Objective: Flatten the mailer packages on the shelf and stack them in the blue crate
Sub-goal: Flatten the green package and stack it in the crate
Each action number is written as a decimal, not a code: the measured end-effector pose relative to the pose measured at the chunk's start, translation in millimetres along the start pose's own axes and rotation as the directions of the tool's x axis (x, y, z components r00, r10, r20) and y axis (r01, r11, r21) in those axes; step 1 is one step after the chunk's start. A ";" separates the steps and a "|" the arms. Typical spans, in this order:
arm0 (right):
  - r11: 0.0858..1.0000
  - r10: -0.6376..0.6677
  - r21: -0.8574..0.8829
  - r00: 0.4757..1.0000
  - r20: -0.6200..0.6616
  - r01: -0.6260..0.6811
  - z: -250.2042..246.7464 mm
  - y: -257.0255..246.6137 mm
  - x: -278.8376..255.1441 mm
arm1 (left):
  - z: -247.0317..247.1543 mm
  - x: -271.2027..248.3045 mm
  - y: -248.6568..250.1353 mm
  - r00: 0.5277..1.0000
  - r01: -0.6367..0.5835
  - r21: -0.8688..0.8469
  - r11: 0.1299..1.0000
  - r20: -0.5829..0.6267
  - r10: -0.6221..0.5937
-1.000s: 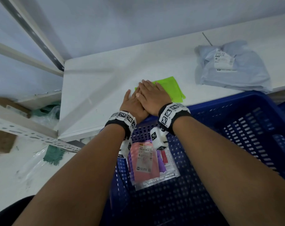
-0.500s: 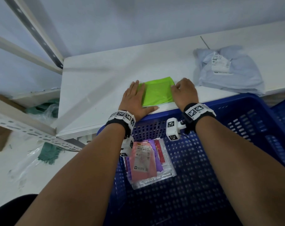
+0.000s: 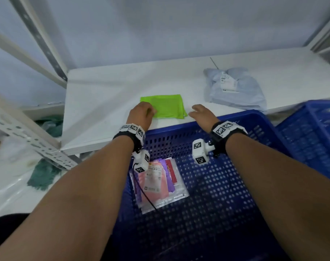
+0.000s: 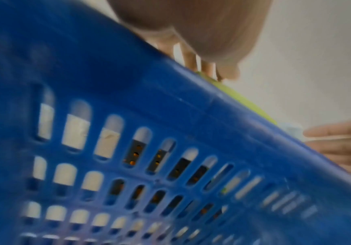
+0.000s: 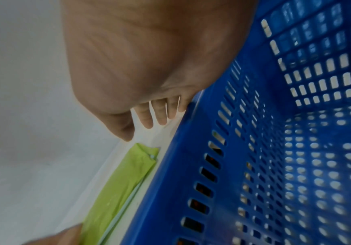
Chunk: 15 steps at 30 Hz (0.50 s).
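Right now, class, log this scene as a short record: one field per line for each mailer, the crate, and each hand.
Green mailer: flat on the white shelf, near its front edge
Grey mailer: crumpled, on the shelf to the right
Blue crate: holds a stack of mailers, pink on top
Left hand: on the green mailer's left edge
Right hand: open, beside the green mailer, apart from it

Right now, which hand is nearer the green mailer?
Left. The left hand rests on the green mailer's left edge; the right hand is just off its right corner.
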State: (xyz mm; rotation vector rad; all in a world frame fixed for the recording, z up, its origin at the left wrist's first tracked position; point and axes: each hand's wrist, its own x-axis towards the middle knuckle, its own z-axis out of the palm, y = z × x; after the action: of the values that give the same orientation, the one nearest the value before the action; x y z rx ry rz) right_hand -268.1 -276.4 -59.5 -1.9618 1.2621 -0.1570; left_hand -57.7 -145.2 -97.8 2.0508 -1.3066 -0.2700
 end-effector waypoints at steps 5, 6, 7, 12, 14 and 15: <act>0.975 0.008 -0.223 0.990 0.137 0.023 11.6 -4.3 -37.4 | 5.0 -15.3 3.3 0.971 -0.110 0.318 0.942 0.236 0.034; 0.956 0.003 -0.290 0.987 0.162 0.045 14.4 -5.8 -43.2 | 5.6 -18.6 6.0 0.969 -0.115 0.351 0.929 0.245 0.027; 0.939 -0.003 -0.339 0.985 0.175 0.063 16.7 -7.9 -50.7 | 5.9 -22.7 9.4 0.967 -0.126 0.378 0.917 0.255 0.028; 0.910 -0.036 -0.401 0.983 0.178 0.106 26.1 -21.7 -73.0 | 8.6 -27.6 26.4 0.959 -0.111 0.389 0.915 0.285 -0.005; 0.905 -0.034 -0.411 0.982 0.186 0.109 28.6 -22.5 -78.4 | 12.1 -31.1 28.4 0.963 -0.046 0.306 0.951 0.266 -0.039; 0.904 -0.031 -0.414 0.982 0.189 0.108 29.5 -22.5 -80.1 | 13.6 -31.6 27.1 0.970 0.000 0.252 0.968 0.235 -0.061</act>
State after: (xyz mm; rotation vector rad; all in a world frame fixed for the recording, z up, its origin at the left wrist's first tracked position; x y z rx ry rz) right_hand -277.5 -190.5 -41.4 -2.3306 1.1778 0.2778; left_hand -99.1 -131.0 -96.2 2.3084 -1.5217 -0.3964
